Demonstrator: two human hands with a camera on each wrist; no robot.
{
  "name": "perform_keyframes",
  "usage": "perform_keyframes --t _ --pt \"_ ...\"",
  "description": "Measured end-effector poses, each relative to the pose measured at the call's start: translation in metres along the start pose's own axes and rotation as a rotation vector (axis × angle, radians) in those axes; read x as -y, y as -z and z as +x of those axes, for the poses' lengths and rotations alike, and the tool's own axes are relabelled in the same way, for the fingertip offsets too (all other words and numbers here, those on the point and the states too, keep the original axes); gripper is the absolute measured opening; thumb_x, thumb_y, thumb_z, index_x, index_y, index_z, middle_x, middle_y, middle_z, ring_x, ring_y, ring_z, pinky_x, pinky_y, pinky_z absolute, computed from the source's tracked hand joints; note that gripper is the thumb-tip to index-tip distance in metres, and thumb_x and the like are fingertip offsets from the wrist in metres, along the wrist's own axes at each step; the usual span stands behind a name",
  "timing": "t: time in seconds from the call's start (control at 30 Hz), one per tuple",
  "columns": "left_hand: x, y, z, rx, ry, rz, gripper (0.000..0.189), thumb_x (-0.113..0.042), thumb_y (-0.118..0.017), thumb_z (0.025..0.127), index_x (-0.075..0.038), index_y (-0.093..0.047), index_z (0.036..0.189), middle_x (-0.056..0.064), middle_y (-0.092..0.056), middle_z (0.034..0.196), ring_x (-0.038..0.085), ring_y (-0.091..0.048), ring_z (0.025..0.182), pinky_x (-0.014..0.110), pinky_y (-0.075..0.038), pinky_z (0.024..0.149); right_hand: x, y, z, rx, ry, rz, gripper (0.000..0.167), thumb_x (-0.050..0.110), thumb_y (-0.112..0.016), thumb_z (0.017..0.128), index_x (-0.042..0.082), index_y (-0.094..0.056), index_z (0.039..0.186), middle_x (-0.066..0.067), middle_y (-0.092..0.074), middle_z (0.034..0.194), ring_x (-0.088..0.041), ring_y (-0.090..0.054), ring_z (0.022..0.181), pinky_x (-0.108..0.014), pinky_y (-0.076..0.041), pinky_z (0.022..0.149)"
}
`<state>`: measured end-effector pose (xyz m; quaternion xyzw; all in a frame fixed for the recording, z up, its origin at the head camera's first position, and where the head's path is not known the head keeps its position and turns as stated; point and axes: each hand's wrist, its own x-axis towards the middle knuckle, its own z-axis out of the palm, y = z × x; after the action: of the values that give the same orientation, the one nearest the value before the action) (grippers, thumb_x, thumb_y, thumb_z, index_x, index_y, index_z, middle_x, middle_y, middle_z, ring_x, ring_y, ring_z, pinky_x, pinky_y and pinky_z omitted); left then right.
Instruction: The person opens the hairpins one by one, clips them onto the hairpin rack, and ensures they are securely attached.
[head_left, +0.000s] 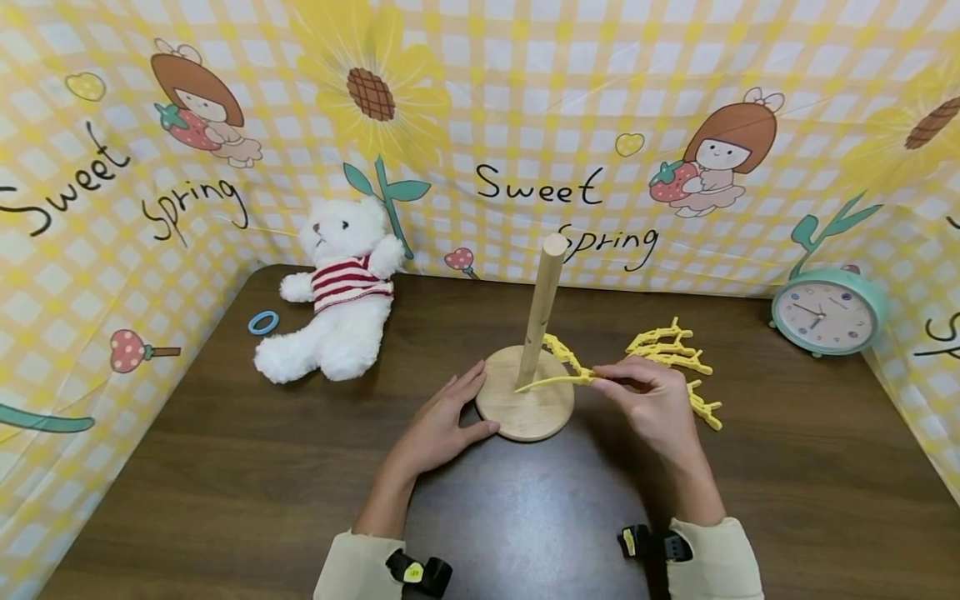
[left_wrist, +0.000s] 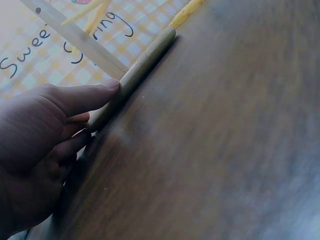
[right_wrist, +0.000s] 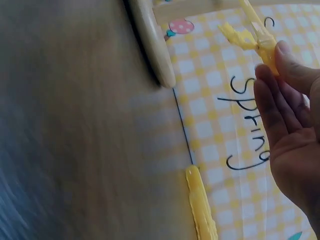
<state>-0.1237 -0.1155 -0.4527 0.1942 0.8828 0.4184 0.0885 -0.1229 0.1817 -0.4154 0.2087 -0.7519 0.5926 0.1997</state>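
Observation:
A round wooden base [head_left: 517,417] with an upright wooden post [head_left: 543,304] stands mid-table. My left hand [head_left: 441,427] holds the base at its left rim, fingers along the far side and thumb at the front edge, as the left wrist view also shows. Between thumb and fingertips, my right hand [head_left: 660,410] pinches a yellow branch-shaped plastic piece [head_left: 583,377]. One thin curved arm of the piece reaches left over the base, overlapping the foot of the post in the head view. In the right wrist view the yellow piece [right_wrist: 265,42] forks upward from the fingertips.
More yellow branch pieces [head_left: 667,354] lie beyond and right of my right hand. A white teddy bear [head_left: 348,308] in a striped shirt leans at the back left, beside a blue ring [head_left: 263,322]. A green clock [head_left: 825,315] stands back right. Patterned cloth [head_left: 525,133] walls the table.

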Motion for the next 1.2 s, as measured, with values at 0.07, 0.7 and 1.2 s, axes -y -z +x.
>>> perform_keyframes --t 0.07,0.7,1.2 --pt "0.000 0.000 0.000 0.002 0.001 0.000 0.080 -0.028 -0.077 0.093 -0.001 -0.035 0.156 0.008 -0.025 0.165 0.024 -0.020 0.152 0.045 -0.013 0.124 0.000 -0.003 -0.001 0.001 -0.006 -0.003 0.020 -0.020 -0.079 0.074 -0.006 -0.079 0.088 -0.015 -0.072 0.079 -0.013 -0.064 0.070 -0.019 -0.052 0.061" --pt "-0.002 0.000 -0.001 -0.004 -0.007 -0.008 0.079 -0.026 -0.077 0.093 0.000 -0.036 0.155 0.009 -0.027 0.165 0.024 -0.022 0.152 0.044 -0.014 0.124 -0.002 -0.027 -0.002 0.001 -0.113 -0.020 0.015 -0.011 -0.081 0.078 0.000 -0.081 0.089 -0.010 -0.073 0.080 -0.011 -0.065 0.072 -0.021 -0.054 0.063" --pt "-0.002 0.000 -0.001 -0.009 -0.005 -0.007 0.080 -0.026 -0.078 0.092 -0.001 -0.036 0.156 0.008 -0.027 0.165 0.024 -0.022 0.152 0.043 -0.014 0.124 -0.006 -0.033 -0.002 0.048 -0.085 -0.180 0.018 -0.011 -0.082 0.077 -0.003 -0.079 0.093 -0.009 -0.074 0.083 -0.011 -0.066 0.077 -0.018 -0.055 0.069"
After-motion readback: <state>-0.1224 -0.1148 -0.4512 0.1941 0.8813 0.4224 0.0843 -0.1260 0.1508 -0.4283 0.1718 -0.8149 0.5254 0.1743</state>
